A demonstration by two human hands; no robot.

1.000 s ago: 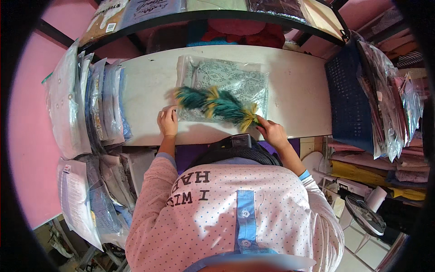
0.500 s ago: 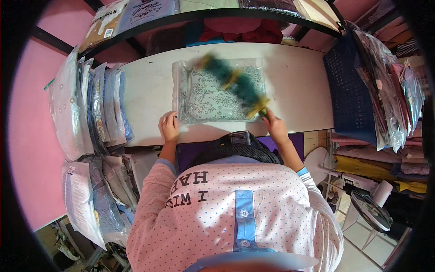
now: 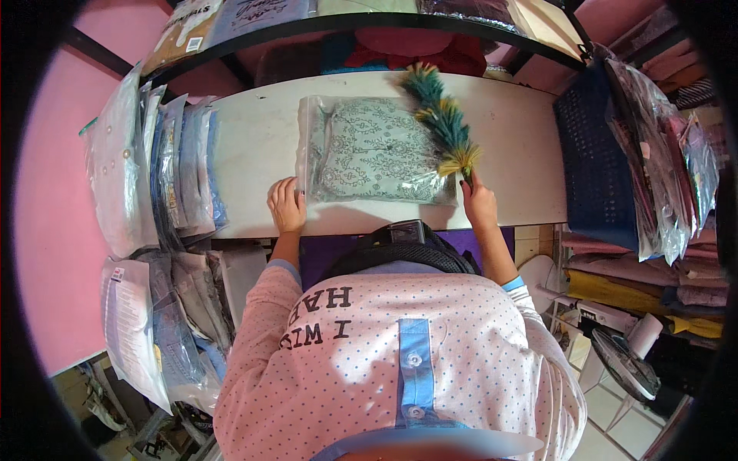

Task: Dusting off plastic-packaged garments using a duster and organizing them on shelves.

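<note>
A clear plastic bag (image 3: 382, 150) with a folded pale green garment, patterned in dark ornaments, lies flat on the white table (image 3: 254, 154). My right hand (image 3: 480, 203) is closed round the handle of a green and yellow feather duster (image 3: 444, 123). The duster points away from me and a little left, along the bag's right edge and partly over it. Beside the bag's lower left corner, my left hand (image 3: 287, 204) rests on the table's front edge, its fingers slightly spread and holding nothing.
Bagged garments (image 3: 181, 165) stand in a row at the left, with more bagged clothes (image 3: 165, 330) below. At the right stands a blue basket (image 3: 596, 154) with packed garments. A shelf (image 3: 369, 23) crosses the far side. A fan (image 3: 626, 361) is at the lower right.
The duster has swung from across the middle of the bag to its right edge and now points more straight away. My right hand has shifted slightly right.
</note>
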